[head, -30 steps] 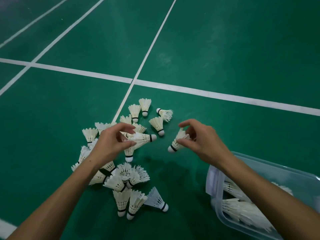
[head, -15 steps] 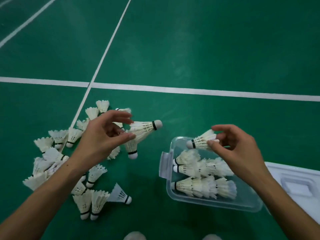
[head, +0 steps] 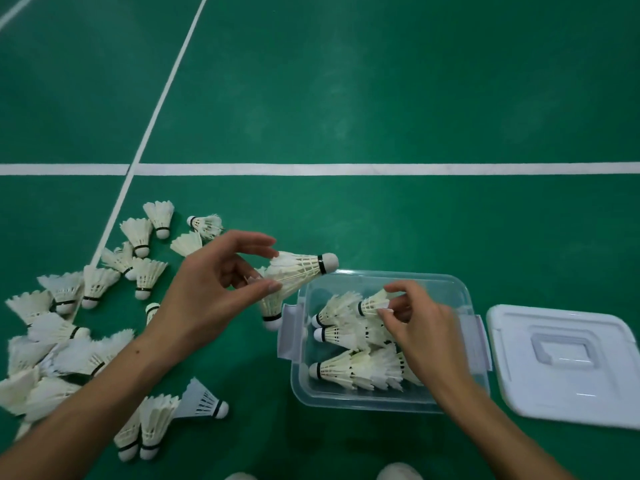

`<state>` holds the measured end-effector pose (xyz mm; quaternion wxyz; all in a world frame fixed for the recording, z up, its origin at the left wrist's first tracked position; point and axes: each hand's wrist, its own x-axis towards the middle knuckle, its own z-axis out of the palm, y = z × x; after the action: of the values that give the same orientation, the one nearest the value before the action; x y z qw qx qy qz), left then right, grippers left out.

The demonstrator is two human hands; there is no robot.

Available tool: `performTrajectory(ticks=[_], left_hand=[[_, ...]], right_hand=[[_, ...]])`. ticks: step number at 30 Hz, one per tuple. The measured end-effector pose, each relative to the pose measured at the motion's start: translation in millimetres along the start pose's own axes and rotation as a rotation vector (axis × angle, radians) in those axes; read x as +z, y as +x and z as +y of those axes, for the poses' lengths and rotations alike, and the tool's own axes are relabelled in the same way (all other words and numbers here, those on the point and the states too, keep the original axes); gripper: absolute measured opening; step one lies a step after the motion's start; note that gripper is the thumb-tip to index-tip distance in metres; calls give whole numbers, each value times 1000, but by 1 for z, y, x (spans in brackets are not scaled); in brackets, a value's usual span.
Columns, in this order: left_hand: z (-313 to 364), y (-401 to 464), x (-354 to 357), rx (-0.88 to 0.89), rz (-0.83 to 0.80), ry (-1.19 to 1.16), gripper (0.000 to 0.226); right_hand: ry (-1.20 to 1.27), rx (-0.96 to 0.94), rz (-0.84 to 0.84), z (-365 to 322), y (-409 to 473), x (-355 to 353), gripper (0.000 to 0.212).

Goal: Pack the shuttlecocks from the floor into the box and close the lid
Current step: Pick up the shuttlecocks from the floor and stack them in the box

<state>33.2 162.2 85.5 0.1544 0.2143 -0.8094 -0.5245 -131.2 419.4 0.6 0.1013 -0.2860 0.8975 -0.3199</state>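
The right hand [head: 420,329] has dropped into the clear box [head: 377,400], fingers pinching a shuttlecock [head: 374,303] onto the packed rows; the left hand [head: 207,299] grips two more at the box's left rim — loose ones litter the floor (lid [head: 561,365] beside).

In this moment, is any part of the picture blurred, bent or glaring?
Head view: the right hand over the box is smeared by motion; the left hand is sharper; the white court line bows slightly from the wide lens; soft light patches lie on the green floor.
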Motion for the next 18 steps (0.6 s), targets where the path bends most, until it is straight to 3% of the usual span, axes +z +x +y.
performTrajectory(ticks=[7,12,18], left_hand=[[0,-2,10,40,-36,49,50],[2,-4,15,107,-82,143,50],[9,4,18,188,-200,189,56]], right_hand=[[5,-71,-48,-5,-1,20,36],[55,-14,-81,-6,9,39,38],[102,33,-278,-11,6,-4,51]])
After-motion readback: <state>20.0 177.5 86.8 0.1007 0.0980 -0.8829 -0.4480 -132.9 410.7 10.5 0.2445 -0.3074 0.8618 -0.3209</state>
